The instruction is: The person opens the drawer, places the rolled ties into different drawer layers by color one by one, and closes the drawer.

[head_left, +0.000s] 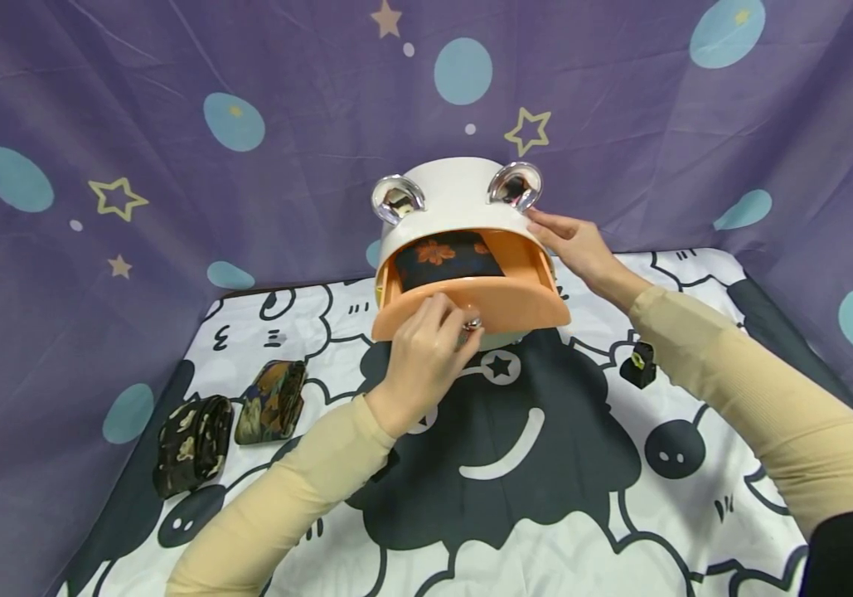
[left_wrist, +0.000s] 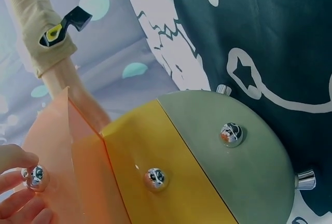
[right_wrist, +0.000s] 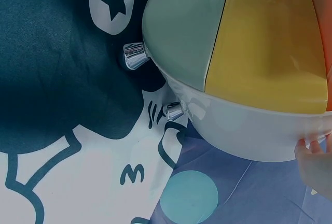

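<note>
A white drawer cabinet [head_left: 452,195] with two silver, eye-like rings stands at the back of the table. Its orange top drawer [head_left: 523,303] is pulled partway out, and a dark folded cloth with orange flowers [head_left: 437,259] lies inside. My left hand [head_left: 426,352] pinches the drawer's round silver knob [left_wrist: 37,177] between thumb and fingers. At the cabinet's right side, my right hand [head_left: 575,245] touches the white shell with fairly straight fingers, just below the right ring. Below the orange drawer, a yellow drawer [left_wrist: 155,151] and a green drawer [left_wrist: 223,115] are closed.
Two folded patterned cloths, a black one [head_left: 193,444] and a brown-green one [head_left: 271,402], lie at the table's left. A white and dark sheep-print cover [head_left: 545,531] spreads under everything. Behind the cabinet hangs a purple curtain [head_left: 322,124]. Short silver feet [right_wrist: 136,56] support the cabinet.
</note>
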The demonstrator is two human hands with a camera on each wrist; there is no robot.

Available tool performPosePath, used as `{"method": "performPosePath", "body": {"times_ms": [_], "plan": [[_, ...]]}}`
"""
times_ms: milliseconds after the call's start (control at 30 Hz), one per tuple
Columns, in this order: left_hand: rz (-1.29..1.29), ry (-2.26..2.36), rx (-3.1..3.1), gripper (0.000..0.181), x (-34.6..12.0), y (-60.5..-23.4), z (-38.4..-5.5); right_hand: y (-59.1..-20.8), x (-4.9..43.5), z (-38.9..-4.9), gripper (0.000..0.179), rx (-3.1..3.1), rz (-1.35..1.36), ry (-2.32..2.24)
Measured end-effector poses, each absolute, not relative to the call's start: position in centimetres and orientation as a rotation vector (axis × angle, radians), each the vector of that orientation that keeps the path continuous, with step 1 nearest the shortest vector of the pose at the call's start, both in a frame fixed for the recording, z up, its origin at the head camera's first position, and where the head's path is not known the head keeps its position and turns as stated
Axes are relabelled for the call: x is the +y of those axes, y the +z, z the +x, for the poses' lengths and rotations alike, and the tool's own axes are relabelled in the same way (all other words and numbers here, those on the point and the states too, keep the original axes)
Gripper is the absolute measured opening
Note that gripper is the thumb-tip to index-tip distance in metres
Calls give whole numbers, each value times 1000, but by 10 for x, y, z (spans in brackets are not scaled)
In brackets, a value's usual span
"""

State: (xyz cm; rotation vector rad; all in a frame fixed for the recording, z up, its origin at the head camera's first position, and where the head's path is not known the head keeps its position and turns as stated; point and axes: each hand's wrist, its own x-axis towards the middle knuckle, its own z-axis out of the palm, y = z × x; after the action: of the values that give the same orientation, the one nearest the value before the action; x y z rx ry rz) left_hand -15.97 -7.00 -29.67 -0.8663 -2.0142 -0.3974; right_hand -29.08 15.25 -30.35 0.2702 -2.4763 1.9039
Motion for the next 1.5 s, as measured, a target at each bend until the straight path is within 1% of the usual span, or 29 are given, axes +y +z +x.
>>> {"method": "performPosePath", "body": {"times_ms": [1500], "plan": [[-783, -463, -2036, 9, -70, -299, -201, -301, 153, -289, 58, -2527, 257, 1903]]}}
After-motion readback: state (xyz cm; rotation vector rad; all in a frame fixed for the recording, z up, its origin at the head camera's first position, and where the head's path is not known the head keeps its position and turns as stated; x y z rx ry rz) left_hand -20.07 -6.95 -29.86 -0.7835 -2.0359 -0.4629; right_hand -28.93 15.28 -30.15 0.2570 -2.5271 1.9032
